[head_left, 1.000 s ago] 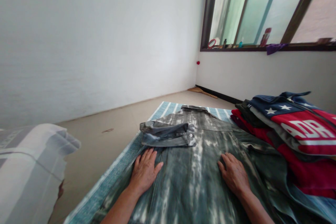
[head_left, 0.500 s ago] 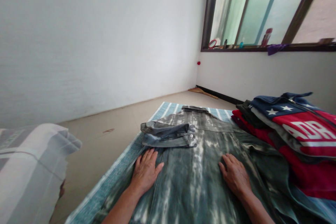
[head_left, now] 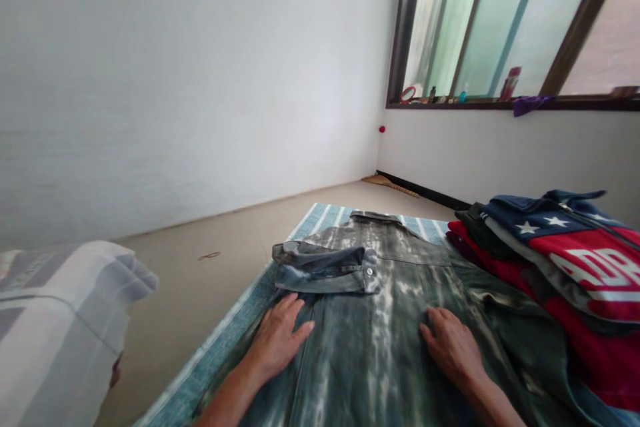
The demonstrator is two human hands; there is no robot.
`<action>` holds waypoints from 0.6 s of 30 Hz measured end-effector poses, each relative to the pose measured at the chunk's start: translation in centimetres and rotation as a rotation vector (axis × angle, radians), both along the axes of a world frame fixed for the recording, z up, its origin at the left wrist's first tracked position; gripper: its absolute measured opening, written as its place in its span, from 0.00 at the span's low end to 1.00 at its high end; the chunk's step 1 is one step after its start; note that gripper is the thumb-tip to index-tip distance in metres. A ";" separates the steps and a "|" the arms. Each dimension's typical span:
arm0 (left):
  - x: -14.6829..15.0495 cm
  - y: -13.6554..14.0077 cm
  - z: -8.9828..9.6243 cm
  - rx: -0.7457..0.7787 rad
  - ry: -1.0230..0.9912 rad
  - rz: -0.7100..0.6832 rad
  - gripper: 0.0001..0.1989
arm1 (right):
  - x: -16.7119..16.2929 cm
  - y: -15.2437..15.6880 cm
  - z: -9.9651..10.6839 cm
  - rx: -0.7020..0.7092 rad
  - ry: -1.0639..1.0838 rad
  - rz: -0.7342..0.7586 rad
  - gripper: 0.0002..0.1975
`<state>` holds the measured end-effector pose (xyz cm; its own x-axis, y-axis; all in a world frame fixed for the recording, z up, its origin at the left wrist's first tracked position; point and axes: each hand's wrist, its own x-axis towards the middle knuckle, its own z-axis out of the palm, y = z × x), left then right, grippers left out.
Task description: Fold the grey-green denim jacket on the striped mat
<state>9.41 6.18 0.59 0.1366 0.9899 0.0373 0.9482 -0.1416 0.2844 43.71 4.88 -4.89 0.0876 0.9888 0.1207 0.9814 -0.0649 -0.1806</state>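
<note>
Left hand and right hand: open, flat on denim jacket, gripping nothing. Folded pile beside it; white lettering only partly readable.

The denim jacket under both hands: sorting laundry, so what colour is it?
Dark grey-green denim jacket with bleached white streaks, per the head view.
</note>
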 end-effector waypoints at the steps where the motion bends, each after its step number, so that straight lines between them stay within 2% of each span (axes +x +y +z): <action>1: -0.1 0.2 0.7 0.033 -0.067 -0.014 0.24 | -0.4 0.5 0.4 -0.001 0.027 0.010 0.20; 6: -0.7 2.6 5.1 0.247 -0.336 -0.015 0.19 | -3.7 4.1 1.9 0.081 0.227 0.056 0.23; 10: -1.4 6.1 7.7 0.304 -0.310 0.092 0.15 | -6.7 7.4 1.7 0.174 0.411 0.043 0.28; 14: -1.8 10.5 8.7 0.254 -0.090 0.185 0.13 | -9.1 10.4 0.7 0.217 0.575 0.053 0.34; 18: -2.4 15.5 8.3 0.162 0.007 0.247 0.11 | -10.6 12.2 -0.6 0.267 0.726 0.073 0.38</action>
<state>7.03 21.63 8.87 -0.1068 0.9745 0.1974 0.9615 0.0506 0.2702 33.12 17.07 -5.44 0.1721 0.9405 0.2931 0.6115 0.1313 -0.7803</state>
